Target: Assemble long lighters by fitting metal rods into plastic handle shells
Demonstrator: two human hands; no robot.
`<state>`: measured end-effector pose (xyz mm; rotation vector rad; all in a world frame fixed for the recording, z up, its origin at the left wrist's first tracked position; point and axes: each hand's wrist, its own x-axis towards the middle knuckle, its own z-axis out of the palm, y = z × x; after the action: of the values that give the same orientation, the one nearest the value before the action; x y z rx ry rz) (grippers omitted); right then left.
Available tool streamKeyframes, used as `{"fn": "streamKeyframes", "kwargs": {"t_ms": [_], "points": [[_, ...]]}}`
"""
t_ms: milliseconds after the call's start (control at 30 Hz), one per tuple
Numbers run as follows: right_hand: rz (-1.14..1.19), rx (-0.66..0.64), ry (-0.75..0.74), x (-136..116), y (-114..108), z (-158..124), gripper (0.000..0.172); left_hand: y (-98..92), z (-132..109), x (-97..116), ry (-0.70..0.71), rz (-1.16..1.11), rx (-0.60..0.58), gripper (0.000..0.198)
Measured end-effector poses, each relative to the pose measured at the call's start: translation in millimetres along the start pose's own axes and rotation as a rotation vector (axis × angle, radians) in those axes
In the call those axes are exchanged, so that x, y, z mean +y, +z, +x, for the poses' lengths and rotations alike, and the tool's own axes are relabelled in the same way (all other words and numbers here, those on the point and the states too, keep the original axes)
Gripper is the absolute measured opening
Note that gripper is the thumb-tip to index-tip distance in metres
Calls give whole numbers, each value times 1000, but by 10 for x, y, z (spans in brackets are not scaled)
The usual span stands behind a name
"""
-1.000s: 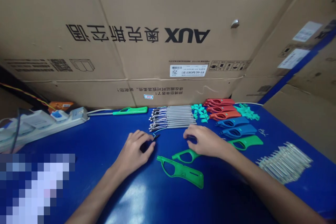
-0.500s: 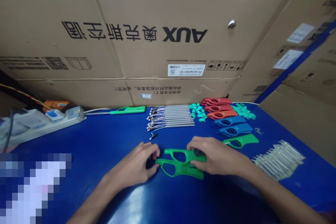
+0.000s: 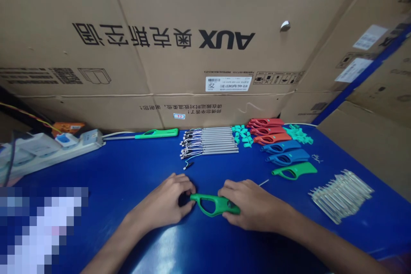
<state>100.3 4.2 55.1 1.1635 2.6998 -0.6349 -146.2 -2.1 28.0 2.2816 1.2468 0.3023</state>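
Observation:
A green plastic lighter handle [image 3: 212,204] lies on the blue table [image 3: 128,180] between my hands. My right hand [image 3: 252,207] covers its right end, fingers curled and pressing down on it. My left hand [image 3: 167,203] rests curled at its left tip, thumb and fingers touching the end. Whether one shell or two stacked shells lie there I cannot tell.
Behind the hands lie a row of metal tubes with wires [image 3: 208,142], small teal caps [image 3: 242,135], red [image 3: 268,130], blue [image 3: 284,152] and green [image 3: 293,170] handle shells, and clear tubes [image 3: 342,195] at right. A finished green lighter [image 3: 147,134] and power strip [image 3: 48,150] sit left. Cardboard boxes [image 3: 192,51] wall the back.
My right hand brought a second green shell from behind onto the first one and pressed it down. Both hands drew closer to me and now close around the single green handle.

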Motion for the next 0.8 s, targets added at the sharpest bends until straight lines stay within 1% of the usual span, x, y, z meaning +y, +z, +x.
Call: {"fn": "streamKeyframes", "kwargs": {"t_ms": [300, 533, 800], "points": [[26, 9, -19, 5, -5, -45, 20, -17, -16, 30, -2, -29, -12, 7], [34, -4, 0, 12, 1, -64, 23, -4, -9, 25, -4, -30, -21, 6], [49, -20, 19, 4, -7, -51, 23, -21, 10, 43, -17, -21, -29, 8]]}}
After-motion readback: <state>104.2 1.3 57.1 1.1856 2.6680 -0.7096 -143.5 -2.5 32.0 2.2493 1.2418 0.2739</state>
